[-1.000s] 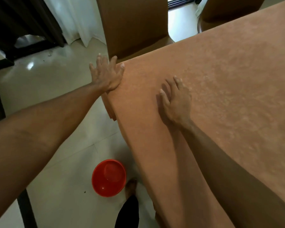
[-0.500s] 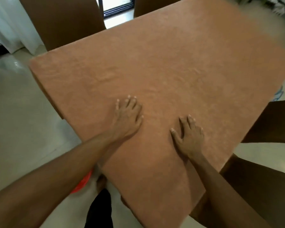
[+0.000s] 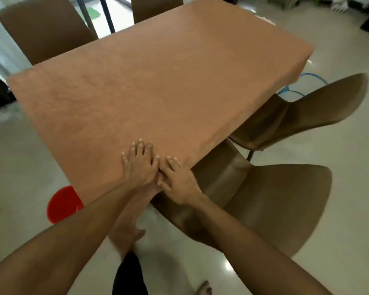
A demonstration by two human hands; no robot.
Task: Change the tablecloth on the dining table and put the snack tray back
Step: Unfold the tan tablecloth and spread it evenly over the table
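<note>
Looking past the round red plastic bowl (image 3: 62,204) on the floor by my left arm, I found that my hands had come together at the table's near right corner. Half a second before they lay apart along the near edge, and before that at the left corner. I judged the smoothing pass along this side nearly finished. The left hand (image 3: 140,167) pressed flat, fingers straight and spread, gripping nothing. The right hand (image 3: 179,182) touched it, fingers extended at the corner's edge, likewise holding nothing. Under both palms lay the terracotta-brown textured tablecloth (image 3: 158,81), covering the whole top and hanging over its sides. The snack tray was nowhere in view, so fetching it remained.
</note>
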